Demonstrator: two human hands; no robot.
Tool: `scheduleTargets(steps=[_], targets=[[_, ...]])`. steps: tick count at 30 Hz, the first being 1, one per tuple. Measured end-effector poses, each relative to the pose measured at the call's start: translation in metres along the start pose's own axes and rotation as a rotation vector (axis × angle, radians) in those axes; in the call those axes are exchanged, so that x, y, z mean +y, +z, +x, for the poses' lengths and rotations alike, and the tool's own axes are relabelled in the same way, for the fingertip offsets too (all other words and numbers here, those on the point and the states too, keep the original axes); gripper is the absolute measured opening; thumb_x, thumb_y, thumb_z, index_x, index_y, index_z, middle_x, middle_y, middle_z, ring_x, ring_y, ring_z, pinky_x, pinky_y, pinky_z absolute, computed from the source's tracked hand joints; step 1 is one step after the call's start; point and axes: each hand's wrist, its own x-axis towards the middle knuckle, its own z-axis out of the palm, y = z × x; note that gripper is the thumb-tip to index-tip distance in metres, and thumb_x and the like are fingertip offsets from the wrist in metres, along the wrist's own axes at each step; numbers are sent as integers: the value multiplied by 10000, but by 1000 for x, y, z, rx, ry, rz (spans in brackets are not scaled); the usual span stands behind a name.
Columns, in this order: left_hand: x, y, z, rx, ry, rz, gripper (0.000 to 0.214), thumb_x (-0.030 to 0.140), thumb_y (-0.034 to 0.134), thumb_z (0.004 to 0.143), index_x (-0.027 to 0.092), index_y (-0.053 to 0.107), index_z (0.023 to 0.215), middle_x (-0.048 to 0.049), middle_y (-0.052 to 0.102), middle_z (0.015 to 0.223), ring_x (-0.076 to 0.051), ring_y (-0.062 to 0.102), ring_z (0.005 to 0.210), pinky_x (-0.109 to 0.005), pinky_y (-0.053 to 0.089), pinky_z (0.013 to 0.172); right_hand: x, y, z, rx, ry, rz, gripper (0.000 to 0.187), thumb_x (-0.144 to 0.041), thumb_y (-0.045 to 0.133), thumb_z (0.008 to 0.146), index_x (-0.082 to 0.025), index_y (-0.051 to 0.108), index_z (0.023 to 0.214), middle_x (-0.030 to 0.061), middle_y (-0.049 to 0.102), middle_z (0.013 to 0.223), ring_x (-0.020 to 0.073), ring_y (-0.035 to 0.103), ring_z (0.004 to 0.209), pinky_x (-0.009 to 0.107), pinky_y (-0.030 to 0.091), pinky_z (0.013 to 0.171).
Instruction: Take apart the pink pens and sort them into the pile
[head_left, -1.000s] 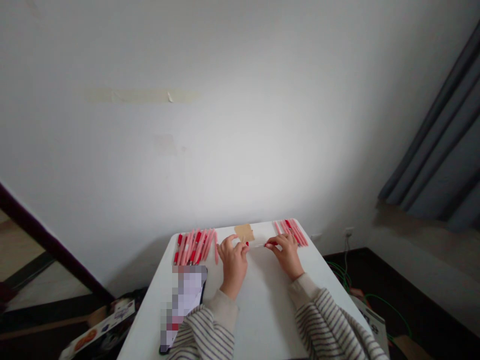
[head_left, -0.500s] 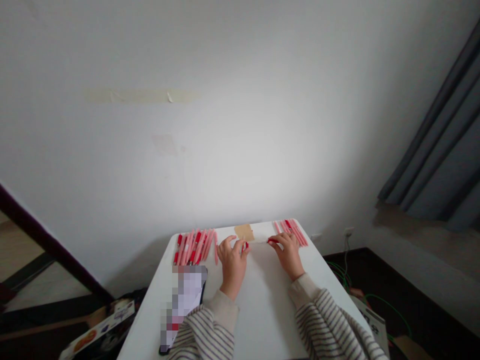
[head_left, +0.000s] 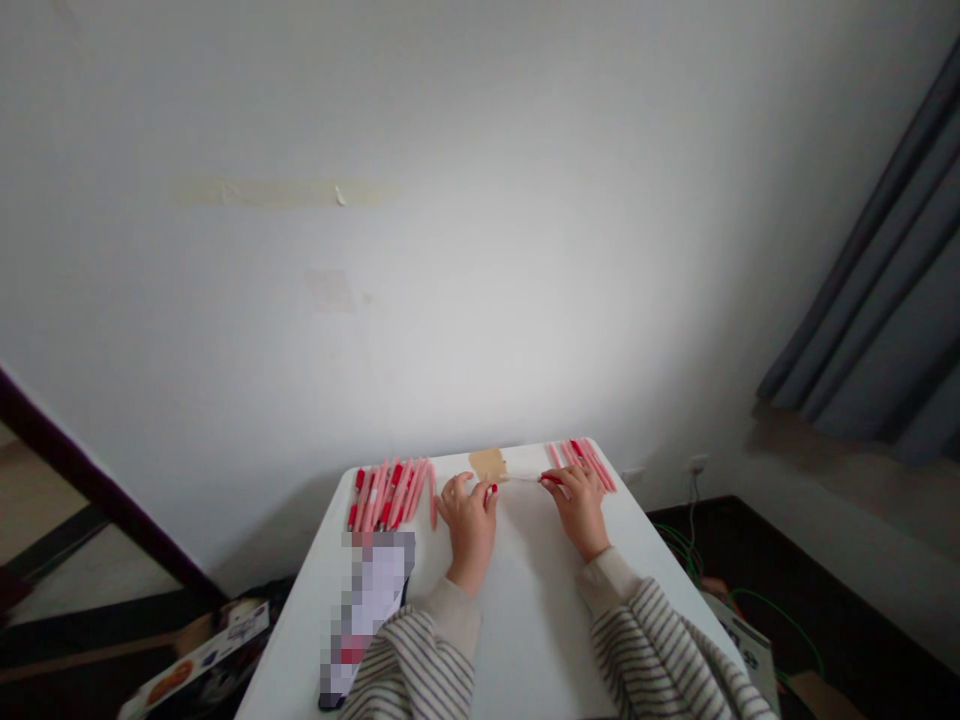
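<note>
My left hand (head_left: 471, 520) is closed in a pinch on a short red pen piece (head_left: 492, 490), mostly hidden by the fingers. My right hand (head_left: 581, 508) pinches a red pen part (head_left: 550, 480). From its left end a thin, whitish pen refill (head_left: 523, 477) points toward my left hand, with a gap before the left fingers. Just left of my left hand a single pink pen (head_left: 433, 497) lies apart from a row of pink and red pens (head_left: 386, 495). Beyond my right hand lie more pink and red pens (head_left: 592, 465).
The white table (head_left: 532, 620) stands against a wall. A tan patch (head_left: 489, 464) is at its far edge. A blurred-out phone-like object (head_left: 375, 600) lies at left, partly under my left sleeve. Green cables (head_left: 679, 545) and a box (head_left: 750, 640) are on the floor at right.
My right hand has shifted slightly right, and more of the whitish refill shows at the red pen part. My left hand has moved only a little, still pinching its piece.
</note>
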Motion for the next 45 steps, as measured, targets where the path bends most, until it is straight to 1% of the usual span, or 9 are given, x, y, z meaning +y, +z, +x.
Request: scheduleTargets(steps=[4,8,14,22,28,39,45], targets=[[0,1,0,1,3,-22,156,264,605,803,252,713,916,-75,569,1158,-259,466,1120,-497,328,983,0,-1,0,-10,2,9,424,-569,428,910,-269,726,888,77,663,885,271,489,921,417,327,843],[0,1,0,31,7,-37,149,269,603,804,245,708,907,-81,574,1142,-255,477,1111,-486,338,985,0,-1,0,-16,7,25,418,-569,432,909,-274,727,888,73,665,886,271,486,916,416,331,848],[-1,0,1,65,9,-37,150,281,609,801,237,708,905,-84,574,1128,-247,487,1106,-476,337,1005,0,-1,0,-34,-5,53,378,-550,465,904,-273,723,904,65,662,893,262,483,915,419,331,863],[-1,-3,2,101,24,-33,145,290,609,805,231,711,890,-89,568,1107,-250,485,1093,-453,351,991,-3,-2,0,-53,-26,46,317,-502,491,910,-286,723,897,57,657,891,252,493,932,410,335,868],[0,-4,0,105,46,-27,135,282,635,790,237,711,891,-81,569,1103,-246,491,1086,-451,358,986,-2,-1,0,-40,-55,44,301,-485,510,908,-278,728,892,50,658,868,237,493,909,400,334,871],[1,-6,0,114,51,-50,112,255,647,779,243,712,869,-74,579,1084,-245,501,1069,-468,359,985,0,0,0,-8,-90,9,203,-406,571,891,-286,735,883,47,653,877,242,485,914,397,343,845],[-1,-4,-1,91,78,-42,121,257,641,789,250,709,889,-76,563,1100,-244,490,1075,-474,357,984,2,2,-1,-4,-92,2,170,-375,587,886,-289,733,892,45,651,898,246,477,919,399,340,841]])
